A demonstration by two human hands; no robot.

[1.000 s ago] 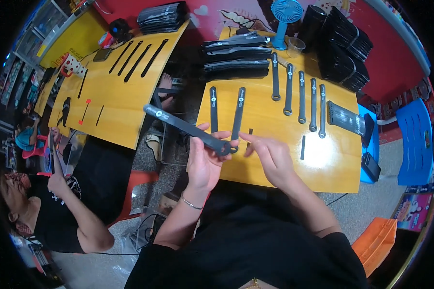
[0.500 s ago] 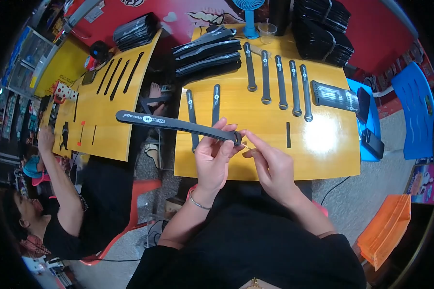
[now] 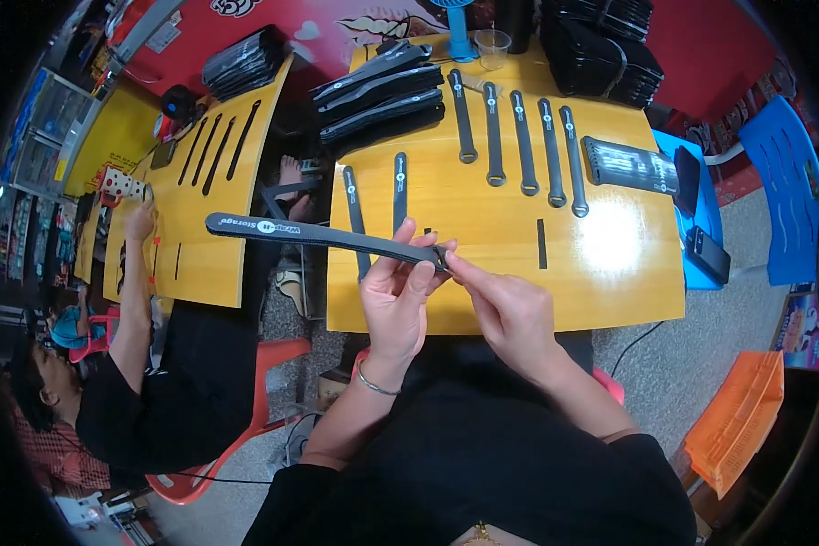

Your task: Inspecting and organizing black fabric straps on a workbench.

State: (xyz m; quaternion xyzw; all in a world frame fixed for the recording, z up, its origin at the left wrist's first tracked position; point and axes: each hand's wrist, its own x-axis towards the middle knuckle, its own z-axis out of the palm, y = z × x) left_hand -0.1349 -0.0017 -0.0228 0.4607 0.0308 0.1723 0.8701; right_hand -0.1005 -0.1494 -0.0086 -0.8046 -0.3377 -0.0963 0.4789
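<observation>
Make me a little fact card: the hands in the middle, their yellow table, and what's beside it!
Left hand: holds a long, flat black strap, maybe several stacked
Right hand: at the strap's ring end; what it pinches is unclear
Shiny yellow table: five dark, flat straps in a row; two more to their left
Right of table: blue plastic chair, orange plastic crate

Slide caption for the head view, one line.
Left hand holds a dark strap near its ringed end, right hand at that end, above a yellow table.
</observation>
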